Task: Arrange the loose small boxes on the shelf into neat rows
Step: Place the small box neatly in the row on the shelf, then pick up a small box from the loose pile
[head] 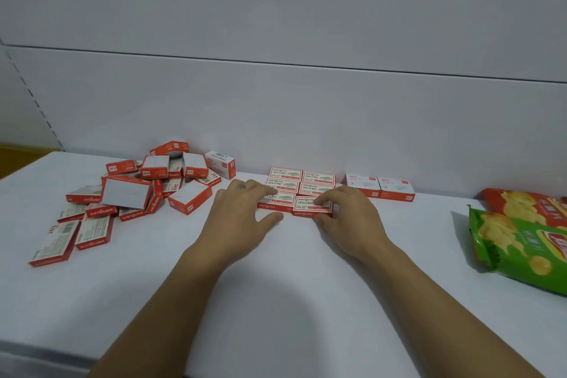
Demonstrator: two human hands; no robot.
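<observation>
Both hands are down on the white shelf (pixel 291 285), working at the neat block (pixel 302 182) of red-and-white small boxes, two across and three deep, pushed up against the back wall (pixel 306 116) at 12 o'clock. The left hand (pixel 242 218) lies spread, fingers laid fairly straight over the front-left box (pixel 282 201), thumb out wide just before its front face; whether the thumb touches, I cannot tell. The right hand (pixel 349 218) pinches the front-right box (pixel 310 205), forefinger on the lid and thumb against the front edge. Over at 9 to 10 o'clock sprawls the loose pile (pixel 147 190), boxes tilted, overturned and stacked any which way, its nearest box (pixel 190 199) just beside the left hand. At 2 o'clock a pair of white-topped boxes (pixel 380 189) stands at the wall, near the block but apart from it. Well off at 3 o'clock lie a green snack bag (pixel 518 248) and a red snack bag (pixel 527 202) behind it.
</observation>
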